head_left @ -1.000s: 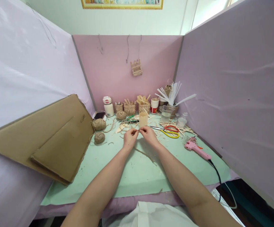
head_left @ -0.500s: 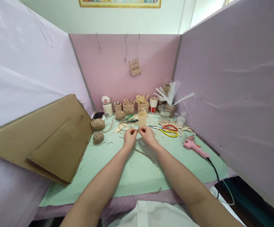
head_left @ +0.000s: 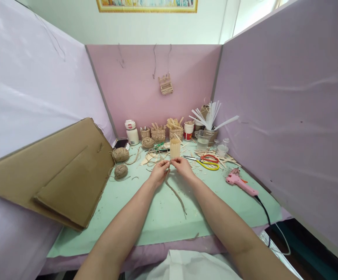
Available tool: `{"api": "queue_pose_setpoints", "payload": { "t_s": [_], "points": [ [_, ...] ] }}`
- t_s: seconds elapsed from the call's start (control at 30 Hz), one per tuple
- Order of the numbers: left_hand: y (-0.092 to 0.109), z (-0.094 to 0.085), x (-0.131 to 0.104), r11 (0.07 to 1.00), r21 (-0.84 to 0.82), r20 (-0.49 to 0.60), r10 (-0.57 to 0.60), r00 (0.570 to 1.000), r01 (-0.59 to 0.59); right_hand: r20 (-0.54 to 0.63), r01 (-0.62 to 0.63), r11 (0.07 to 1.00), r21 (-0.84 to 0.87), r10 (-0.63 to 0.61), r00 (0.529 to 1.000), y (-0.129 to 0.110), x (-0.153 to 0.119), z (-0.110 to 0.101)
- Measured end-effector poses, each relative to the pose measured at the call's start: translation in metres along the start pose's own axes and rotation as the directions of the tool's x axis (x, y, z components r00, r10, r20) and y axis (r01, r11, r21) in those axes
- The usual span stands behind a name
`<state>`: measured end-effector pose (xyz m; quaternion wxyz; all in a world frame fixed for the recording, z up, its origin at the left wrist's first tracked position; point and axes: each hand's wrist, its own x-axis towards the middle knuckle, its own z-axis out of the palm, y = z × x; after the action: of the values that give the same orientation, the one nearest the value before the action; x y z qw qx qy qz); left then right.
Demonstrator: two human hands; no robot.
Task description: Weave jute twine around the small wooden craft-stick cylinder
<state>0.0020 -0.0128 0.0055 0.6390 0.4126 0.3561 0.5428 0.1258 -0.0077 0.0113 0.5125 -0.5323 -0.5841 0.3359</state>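
Observation:
My left hand (head_left: 159,171) and my right hand (head_left: 183,166) meet fingertip to fingertip over the middle of the table, both pinched. Between them they grip a brown twine strand (head_left: 177,195), whose loose tail hangs down toward me and curves to the right. The bit right at the fingertips is too small to make out well. Just beyond my fingers stands a small pale wooden-stick cup (head_left: 175,149), upright. To the right of it lie scissors (head_left: 208,163) with red and yellow handles, blades pointing left.
Twine balls (head_left: 121,171) and a large cardboard sheet (head_left: 69,179) are on the left. A pink glue gun (head_left: 241,184) with a black cord lies on the right. Along the back stand a white bottle (head_left: 132,134), stick-filled baskets (head_left: 176,133) and a clear water cup (head_left: 203,140).
The twine's tail has swung toward me and hangs more steeply between my forearms. My hands stay pinched together in nearly the same place; the view has tilted up slightly.

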Motion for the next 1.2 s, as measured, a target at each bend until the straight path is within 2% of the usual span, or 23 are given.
{"api": "queue_pose_setpoints", "payload": {
  "t_s": [0.07, 0.17, 0.37, 0.47, 0.57, 0.63, 0.73, 0.8, 0.9, 1.0, 1.1, 1.2],
  "points": [
    [-0.001, 0.002, 0.0, 0.999, 0.013, -0.024, 0.039, 0.999, -0.039, -0.081, 0.111, 0.99, -0.087, -0.118, 0.99, 0.0, -0.001, 0.002],
    [-0.001, 0.005, 0.0, 0.995, 0.053, -0.085, 0.091, 0.992, -0.087, -0.086, 0.235, 0.95, -0.206, -0.257, 0.963, 0.0, -0.002, 0.004],
    [-0.002, 0.006, 0.001, 0.979, 0.155, -0.165, 0.155, 0.974, -0.129, -0.042, 0.236, 0.957, -0.17, -0.247, 0.968, -0.004, -0.005, 0.004],
    [-0.002, 0.005, 0.0, 0.98, 0.166, -0.201, 0.146, 0.969, -0.113, -0.052, 0.25, 0.956, -0.154, -0.26, 0.964, -0.004, -0.005, 0.002],
    [-0.002, 0.006, 0.0, 0.997, 0.044, -0.197, 0.067, 0.978, -0.06, -0.074, 0.303, 0.934, -0.187, -0.321, 0.944, -0.005, -0.007, 0.002],
    [0.0, 0.006, 0.001, 0.992, -0.121, -0.182, -0.052, 0.982, 0.03, -0.074, 0.353, 0.911, -0.215, -0.376, 0.924, -0.006, -0.009, 0.003],
    [0.003, 0.005, 0.002, 0.927, -0.306, -0.13, -0.266, 0.955, 0.216, -0.047, 0.407, 0.889, -0.209, -0.425, 0.904, -0.006, -0.011, 0.005],
    [0.005, 0.005, 0.001, 0.905, -0.33, -0.081, -0.31, 0.947, 0.268, -0.046, 0.389, 0.906, -0.165, -0.401, 0.915, -0.006, -0.01, 0.006],
    [0.006, 0.005, -0.002, 0.933, -0.267, 0.01, -0.249, 0.969, 0.242, -0.08, 0.28, 0.958, -0.061, -0.285, 0.955, -0.005, -0.007, 0.006],
    [0.005, 0.007, -0.005, 0.984, -0.097, 0.064, -0.144, 0.988, 0.149, -0.089, 0.19, 0.982, 0.019, -0.188, 0.978, -0.004, -0.002, 0.004],
    [0.004, 0.009, -0.005, 0.99, 0.136, 0.004, 0.025, 1.0, -0.025, -0.072, 0.156, 0.987, 0.042, -0.153, 0.986, -0.004, 0.0, 0.002],
    [0.003, 0.007, -0.002, 0.915, 0.368, -0.045, 0.195, 0.98, -0.165, -0.025, 0.123, 0.991, 0.045, -0.122, 0.992, -0.005, 0.001, 0.001]
  ]
}}
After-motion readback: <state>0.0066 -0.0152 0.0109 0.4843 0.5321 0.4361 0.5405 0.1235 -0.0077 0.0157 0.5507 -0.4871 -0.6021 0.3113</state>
